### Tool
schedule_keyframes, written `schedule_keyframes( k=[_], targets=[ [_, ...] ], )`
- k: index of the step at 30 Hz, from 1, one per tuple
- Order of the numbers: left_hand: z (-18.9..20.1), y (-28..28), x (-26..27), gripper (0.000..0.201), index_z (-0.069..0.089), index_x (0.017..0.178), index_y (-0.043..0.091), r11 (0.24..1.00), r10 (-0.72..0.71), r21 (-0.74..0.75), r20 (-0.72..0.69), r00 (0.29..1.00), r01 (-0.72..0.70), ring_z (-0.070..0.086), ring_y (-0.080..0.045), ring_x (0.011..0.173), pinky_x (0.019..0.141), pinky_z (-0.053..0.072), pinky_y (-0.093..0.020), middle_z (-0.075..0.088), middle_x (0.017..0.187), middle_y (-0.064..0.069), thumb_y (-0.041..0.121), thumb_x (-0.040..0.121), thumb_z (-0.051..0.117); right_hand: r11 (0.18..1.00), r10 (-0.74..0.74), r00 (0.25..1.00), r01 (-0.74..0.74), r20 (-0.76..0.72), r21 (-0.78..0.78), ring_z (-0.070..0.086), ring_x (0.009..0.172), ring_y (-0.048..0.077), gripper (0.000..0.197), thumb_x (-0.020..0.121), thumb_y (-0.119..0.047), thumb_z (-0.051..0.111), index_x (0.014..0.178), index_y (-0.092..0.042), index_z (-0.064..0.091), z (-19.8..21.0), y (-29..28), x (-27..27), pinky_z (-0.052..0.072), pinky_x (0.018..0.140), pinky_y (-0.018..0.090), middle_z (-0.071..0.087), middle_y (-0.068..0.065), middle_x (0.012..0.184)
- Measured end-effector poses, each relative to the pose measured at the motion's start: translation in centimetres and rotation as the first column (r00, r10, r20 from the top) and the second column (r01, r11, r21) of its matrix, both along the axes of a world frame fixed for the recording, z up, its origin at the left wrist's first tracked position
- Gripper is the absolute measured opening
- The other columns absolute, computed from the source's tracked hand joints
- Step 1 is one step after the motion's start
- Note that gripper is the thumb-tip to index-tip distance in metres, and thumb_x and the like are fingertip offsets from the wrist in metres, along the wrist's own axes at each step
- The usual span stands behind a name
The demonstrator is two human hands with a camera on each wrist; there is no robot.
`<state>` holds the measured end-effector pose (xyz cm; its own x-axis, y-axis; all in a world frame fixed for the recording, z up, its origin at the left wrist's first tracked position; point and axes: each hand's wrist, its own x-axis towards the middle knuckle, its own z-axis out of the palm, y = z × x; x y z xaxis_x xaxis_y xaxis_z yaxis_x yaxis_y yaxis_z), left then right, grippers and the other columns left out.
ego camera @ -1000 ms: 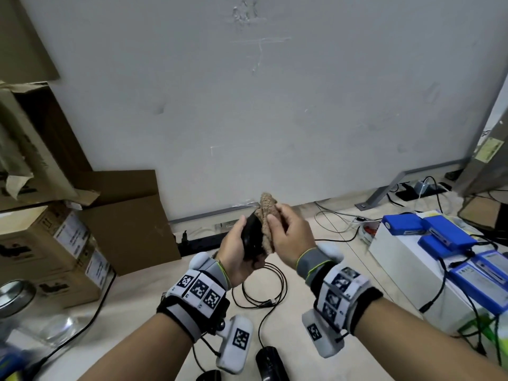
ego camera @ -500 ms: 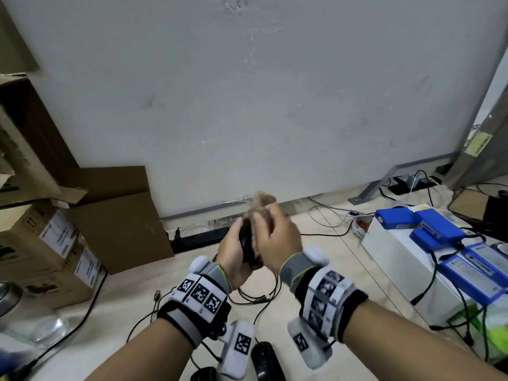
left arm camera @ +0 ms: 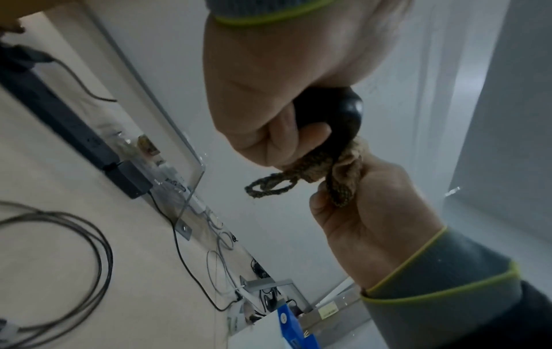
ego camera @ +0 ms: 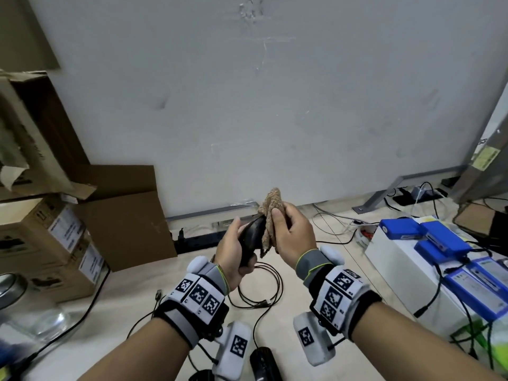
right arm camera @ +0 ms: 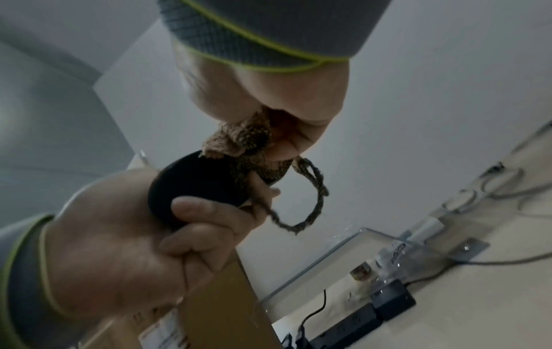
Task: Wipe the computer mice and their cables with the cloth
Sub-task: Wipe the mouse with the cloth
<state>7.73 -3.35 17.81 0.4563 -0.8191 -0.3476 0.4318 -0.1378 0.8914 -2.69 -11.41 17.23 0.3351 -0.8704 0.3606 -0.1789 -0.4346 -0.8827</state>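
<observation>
We are clasping the black mouse [ego camera: 251, 239] upright in our left hand [ego camera: 233, 253], lifted over the desk; our right hand [ego camera: 292, 237] is pinching the cloth [ego camera: 270, 215] against its right side, so strokes should be running lengthwise.

No legible text is found in any view.

White labels are seen on the cardboard boxes [ego camera: 66, 237], print on the blue packs [ego camera: 439, 237] and a yellow sticker [ego camera: 485, 158] on the metal frame at the right, but all of it is too small and blurred to be read. Black-and-white square marker patterns, carrying no words, are shown on the wrist bands [ego camera: 198, 295].
</observation>
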Motion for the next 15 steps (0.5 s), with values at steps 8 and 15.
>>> schedule_keyframes(
  k=[8,15],
  targets=[
    [-0.3,-0.3,0.0,0.041,0.054,0.068,0.011,0.999,0.04,0.019,0.083,0.996,-0.041,0.042,-0.019,0.038,0.044,0.027,-0.022,0.048,0.048,-0.007,0.036,0.097,0.04,0.934,0.108,0.976,-0.165,-0.189,-0.318,0.057,0.068,0.023,0.031,0.092,-0.044,0.046,0.098,-0.017,0.059,-0.6,2.5,-0.5,0.043,0.059,0.03,0.066,0.001,0.078],
    [-0.1,0.4,0.4,0.022,0.067,0.101,0.013,0.999,-0.027,-0.036,-0.117,0.993,0.022,0.055,-0.017,0.07,0.053,0.05,-0.029,0.061,0.084,-0.008,0.031,0.091,0.058,0.973,-0.107,0.993,0.093,0.057,0.21,0.056,0.061,0.023,0.028,0.097,-0.032,0.05,0.081,-0.011,0.059,-1.1,-2.4,-0.4,0.055,0.061,0.045,0.06,0.005,0.067]
  ],
)
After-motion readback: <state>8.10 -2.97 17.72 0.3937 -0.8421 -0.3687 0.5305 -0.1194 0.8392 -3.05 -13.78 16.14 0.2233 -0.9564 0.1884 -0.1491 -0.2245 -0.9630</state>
